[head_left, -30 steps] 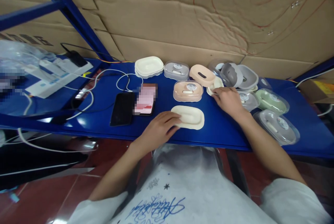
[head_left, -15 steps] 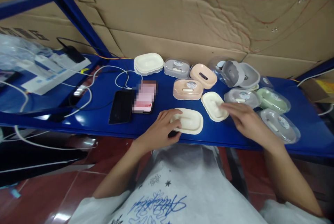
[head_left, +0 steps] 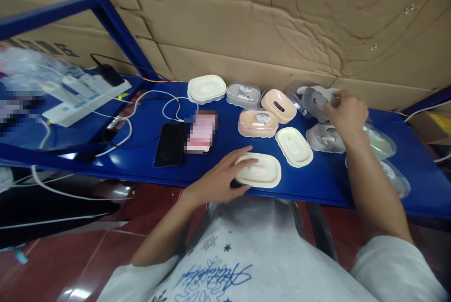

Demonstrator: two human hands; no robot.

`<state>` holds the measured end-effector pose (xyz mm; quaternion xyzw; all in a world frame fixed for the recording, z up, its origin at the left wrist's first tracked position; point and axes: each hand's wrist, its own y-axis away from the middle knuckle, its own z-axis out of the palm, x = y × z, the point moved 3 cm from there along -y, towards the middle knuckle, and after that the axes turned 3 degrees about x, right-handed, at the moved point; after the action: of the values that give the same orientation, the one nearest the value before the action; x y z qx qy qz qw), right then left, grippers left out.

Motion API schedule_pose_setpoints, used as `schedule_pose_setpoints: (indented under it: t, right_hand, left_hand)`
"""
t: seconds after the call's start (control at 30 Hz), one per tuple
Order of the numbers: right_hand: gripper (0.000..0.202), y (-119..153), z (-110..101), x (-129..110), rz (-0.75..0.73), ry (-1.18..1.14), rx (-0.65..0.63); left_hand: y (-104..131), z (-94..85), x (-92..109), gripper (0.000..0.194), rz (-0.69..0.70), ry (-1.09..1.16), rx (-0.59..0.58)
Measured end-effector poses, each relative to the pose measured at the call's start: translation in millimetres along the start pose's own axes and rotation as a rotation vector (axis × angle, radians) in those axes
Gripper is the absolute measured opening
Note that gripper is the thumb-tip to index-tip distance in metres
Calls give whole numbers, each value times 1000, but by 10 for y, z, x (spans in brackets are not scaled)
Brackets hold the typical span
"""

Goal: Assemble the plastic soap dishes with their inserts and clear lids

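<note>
My left hand [head_left: 225,174] rests at the left end of a cream oval soap dish [head_left: 264,170] near the table's front edge. Its fingers are spread, with the forefinger lying over the dish and the thumb below its near side. My right hand [head_left: 347,116] reaches to the back right, fingers bent around the rim of a grey soap dish [head_left: 330,93], most of which it hides. Beside that lies a grey piece with a wavy edge [head_left: 314,103]. Another cream dish [head_left: 294,147] lies between my hands.
Clear-lidded soap boxes in peach [head_left: 258,126], grey [head_left: 244,95] and green [head_left: 380,142] stand around. At the back are a cream stack [head_left: 207,88] and a peach lid [head_left: 279,106]. Two phones [head_left: 169,144], cables and a power strip [head_left: 88,102] lie left.
My right hand has moved from beside the second cream dish to the grey dish at the back. The fingers of my left hand have spread apart at the near cream dish.
</note>
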<state>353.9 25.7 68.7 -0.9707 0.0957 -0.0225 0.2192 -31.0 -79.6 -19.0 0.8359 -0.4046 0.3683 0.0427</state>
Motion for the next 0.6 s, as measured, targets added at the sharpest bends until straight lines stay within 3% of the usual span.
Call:
schedule_pose_setpoints:
  t: [0.07, 0.1, 0.2, 0.3, 0.37, 0.47, 0.6]
  right_hand:
    - [42, 251, -139, 13, 24, -61, 144]
    - [40, 430, -211, -20, -37, -106, 210]
    - [26, 1078, -369, -265, -443, -256, 327]
    - [16, 1599, -407, -559, -809, -383, 331]
    - [14, 1738, -381, -706, -914, -419, 311]
    - [16, 1730, -309, -847, -985, -443, 263]
    - [45, 1706, -180, -936, -1008, -514, 44]
  left_hand:
    - [2, 6, -30, 87, -47, 53, 4]
    - [1, 9, -46, 94, -61, 76, 12]
    - [-10, 23, -88, 110, -88, 130, 42]
    - [-21, 38, -118, 119, -107, 166, 50]
    - [-25, 42, -121, 120, -96, 174, 44]
    - [-25, 36, -114, 117, -77, 163, 33]
    - [-23, 24, -106, 108, -94, 152, 10]
